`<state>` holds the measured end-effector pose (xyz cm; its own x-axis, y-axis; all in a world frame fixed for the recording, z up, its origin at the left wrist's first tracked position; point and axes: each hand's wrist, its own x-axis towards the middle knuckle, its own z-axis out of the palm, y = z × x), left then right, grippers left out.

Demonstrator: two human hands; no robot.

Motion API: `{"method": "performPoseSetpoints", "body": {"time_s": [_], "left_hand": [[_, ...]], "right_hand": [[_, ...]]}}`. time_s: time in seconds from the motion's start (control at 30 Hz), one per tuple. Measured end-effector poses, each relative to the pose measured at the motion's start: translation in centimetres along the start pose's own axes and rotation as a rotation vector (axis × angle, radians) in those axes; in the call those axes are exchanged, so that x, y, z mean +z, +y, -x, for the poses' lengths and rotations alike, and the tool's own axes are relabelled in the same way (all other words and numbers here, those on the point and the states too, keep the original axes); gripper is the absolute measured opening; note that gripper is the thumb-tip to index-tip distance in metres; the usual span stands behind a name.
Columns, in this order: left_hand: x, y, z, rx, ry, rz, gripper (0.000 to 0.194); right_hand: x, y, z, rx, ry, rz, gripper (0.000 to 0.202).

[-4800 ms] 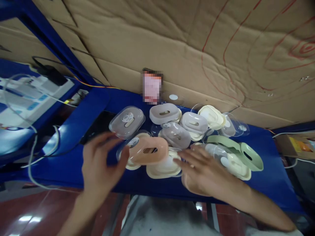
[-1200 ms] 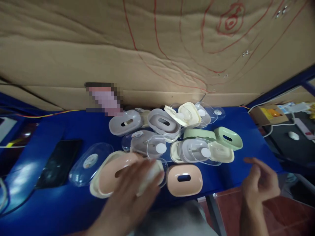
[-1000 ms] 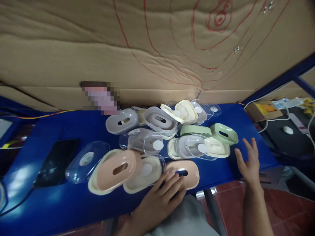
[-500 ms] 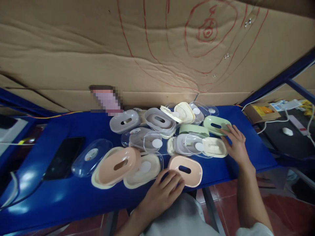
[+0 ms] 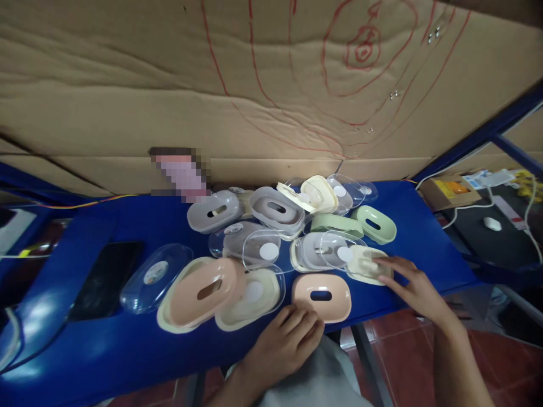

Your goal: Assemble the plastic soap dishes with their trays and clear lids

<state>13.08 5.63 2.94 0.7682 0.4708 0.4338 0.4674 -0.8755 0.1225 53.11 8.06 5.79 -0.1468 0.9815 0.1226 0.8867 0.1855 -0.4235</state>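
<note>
My right hand has thumb and fingers closed on the right end of a cream tray with a raised middle. Just behind it stands a light green slotted box. My left hand lies at the near left edge of a peach box with a dark oval slot. Its fingers are curled together and their tips are hidden. Beside the cream tray, a clear lid overlaps a grey tray. Farther left, a second peach box sits tilted on a cream tray.
Several grey boxes and cream parts are heaped at the back of the blue table. A clear lid and a black flat device lie left. Cardboard rises behind; a small carton stands right.
My right hand has left the green box and come nearer, onto the cream tray, which has turned slightly. The green box now sits angled. The peach box by my left hand has turned a little.
</note>
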Motion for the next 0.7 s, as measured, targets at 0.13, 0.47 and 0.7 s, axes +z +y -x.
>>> {"method": "performPoseSetpoints", "body": {"time_s": [0.13, 0.47, 0.7], "left_hand": [[0.2, 0.0, -0.1, 0.005, -0.037, -0.01, 0.028], [0.6, 0.2, -0.3, -0.077, 0.0, -0.009, 0.021], [0.2, -0.1, -0.8, -0.034, -0.026, 0.033, 0.021]], "right_hand": [[-2.4, 1.3, -8.4, 0.054, 0.236, 0.018, 0.037], [2.3, 1.6, -20.6, -0.112, -0.012, -0.098, 0.051], [3.3, -0.5, -21.1, -0.167, -0.162, 0.073, 0.047]]}}
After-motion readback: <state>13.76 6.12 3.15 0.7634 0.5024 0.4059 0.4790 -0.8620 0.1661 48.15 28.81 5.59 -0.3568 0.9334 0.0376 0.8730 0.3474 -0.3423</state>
